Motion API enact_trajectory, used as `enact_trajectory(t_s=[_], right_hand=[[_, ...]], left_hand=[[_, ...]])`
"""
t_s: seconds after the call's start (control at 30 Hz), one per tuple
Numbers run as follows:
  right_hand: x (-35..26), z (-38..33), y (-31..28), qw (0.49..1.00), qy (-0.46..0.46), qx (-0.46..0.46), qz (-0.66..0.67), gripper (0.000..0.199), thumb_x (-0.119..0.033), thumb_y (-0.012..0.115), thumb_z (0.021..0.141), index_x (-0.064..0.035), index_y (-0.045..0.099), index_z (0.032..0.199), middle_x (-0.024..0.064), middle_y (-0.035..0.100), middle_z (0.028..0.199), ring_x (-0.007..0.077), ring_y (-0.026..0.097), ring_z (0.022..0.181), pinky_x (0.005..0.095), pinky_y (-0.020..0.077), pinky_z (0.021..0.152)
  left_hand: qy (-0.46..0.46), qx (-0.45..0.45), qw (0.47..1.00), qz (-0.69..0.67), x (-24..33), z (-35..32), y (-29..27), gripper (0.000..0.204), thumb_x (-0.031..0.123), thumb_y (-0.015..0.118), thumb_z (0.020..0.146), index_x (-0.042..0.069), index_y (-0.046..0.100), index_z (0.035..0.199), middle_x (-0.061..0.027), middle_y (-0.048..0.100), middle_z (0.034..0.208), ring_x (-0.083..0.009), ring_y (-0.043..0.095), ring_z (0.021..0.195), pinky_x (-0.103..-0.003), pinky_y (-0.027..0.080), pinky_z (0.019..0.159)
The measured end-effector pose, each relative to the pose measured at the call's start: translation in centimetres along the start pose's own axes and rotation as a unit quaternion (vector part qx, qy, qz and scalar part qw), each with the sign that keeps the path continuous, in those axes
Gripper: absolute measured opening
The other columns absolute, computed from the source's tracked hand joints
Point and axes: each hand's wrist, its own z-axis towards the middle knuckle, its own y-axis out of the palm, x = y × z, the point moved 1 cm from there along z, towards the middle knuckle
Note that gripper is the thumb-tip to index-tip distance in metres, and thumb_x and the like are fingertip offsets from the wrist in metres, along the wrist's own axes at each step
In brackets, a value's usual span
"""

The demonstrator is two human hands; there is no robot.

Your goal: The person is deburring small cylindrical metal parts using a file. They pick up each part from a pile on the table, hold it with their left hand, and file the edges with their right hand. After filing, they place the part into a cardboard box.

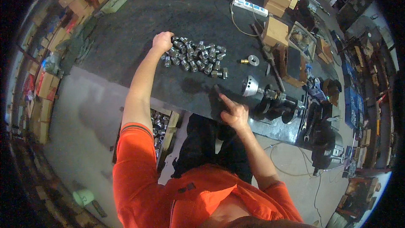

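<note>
A pile of short, shiny metal fittings, with hex-shaped and round parts, lies on the dark workbench in front of me. At the pile's far left edge my left hand is curled round a fitting, its fingers partly hidden behind the hand. My right hand hovers by the bench's near edge, apart from the pile. Its index finger points forward and the others are loosely bent, with nothing seen in them. Right of the pile lie a small brass piece and a metal ring.
A machine with a silver conical head stands on the bench to the right of my right hand. Farther back are a long metal bar, cardboard boxes and a white power strip. Below the bench a wooden crate holds more fittings.
</note>
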Motion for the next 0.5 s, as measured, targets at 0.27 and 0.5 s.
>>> enact_trajectory(t_s=[0.27, 0.5], right_hand=[[0.2, -0.1, 0.3, 0.999, 0.005, -0.001, 0.034, 0.066, -0.022, 0.066, 0.063, -0.0265, 0.054, 0.128, 0.0137, 0.067, 0.101, 0.033, 0.066, 0.083, 0.0429, 0.0531, 0.075], [-0.8, 0.0, -0.2, 0.999, 0.049, -0.002, 0.024, 0.061, -0.019, 0.063, 0.062, -0.0236, 0.059, 0.123, 0.0156, 0.068, 0.094, 0.0311, 0.066, 0.076, 0.0393, 0.0525, 0.071]], left_hand=[[0.083, 0.034, 0.996, 0.004, -1.2, -4.6, -2.7, 0.041, 0.005, 0.055, 0.071, 0.013, 0.066, 0.11, -0.0146, 0.065, 0.104, -0.0326, 0.061, 0.098, -0.044, 0.048, 0.086], [0.033, 0.026, 0.99, -0.135, -5.5, -19.0, -5.8, 0.03, 0.018, 0.058, 0.083, 0.008, 0.064, 0.111, -0.0168, 0.066, 0.091, -0.0329, 0.064, 0.081, -0.04, 0.051, 0.073]])
